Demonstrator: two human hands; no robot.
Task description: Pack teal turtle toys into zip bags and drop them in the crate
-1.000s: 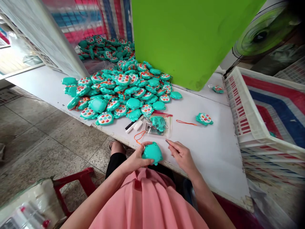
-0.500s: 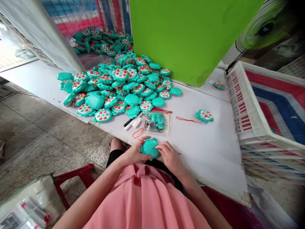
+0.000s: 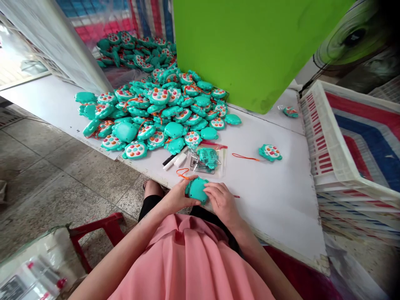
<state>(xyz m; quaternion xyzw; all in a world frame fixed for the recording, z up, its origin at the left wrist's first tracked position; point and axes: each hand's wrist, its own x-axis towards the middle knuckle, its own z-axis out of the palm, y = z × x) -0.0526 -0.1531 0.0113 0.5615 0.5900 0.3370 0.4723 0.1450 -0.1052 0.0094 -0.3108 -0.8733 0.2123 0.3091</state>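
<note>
My left hand (image 3: 180,195) is closed around a teal turtle-shaped toy (image 3: 196,190), its smooth back facing up, above the table's front edge. An orange strap loop (image 3: 183,173) extends from the toy's far side. The fingers of my right hand (image 3: 221,201) are pinched together against the toy's right edge; whatever lies between them is hidden. A thin reddish stick (image 3: 236,196) pokes out to the right of that hand, and I cannot tell whether it is held. Just beyond my hands lies a clear zip bag (image 3: 208,160) with a teal toy inside.
A large heap of turtle toys (image 3: 156,112) covers the table's left and back. White and black pens (image 3: 171,161) lie by the bag. One toy with colored buttons (image 3: 270,152) sits to the right. A green board (image 3: 243,54), white crates (image 3: 340,171) and a fan (image 3: 353,37) stand around.
The toy in my left hand has tilted slightly and its strap loop has shifted. My right fingers stay at its right edge. More of the reddish stick shows. The view has moved a little.
</note>
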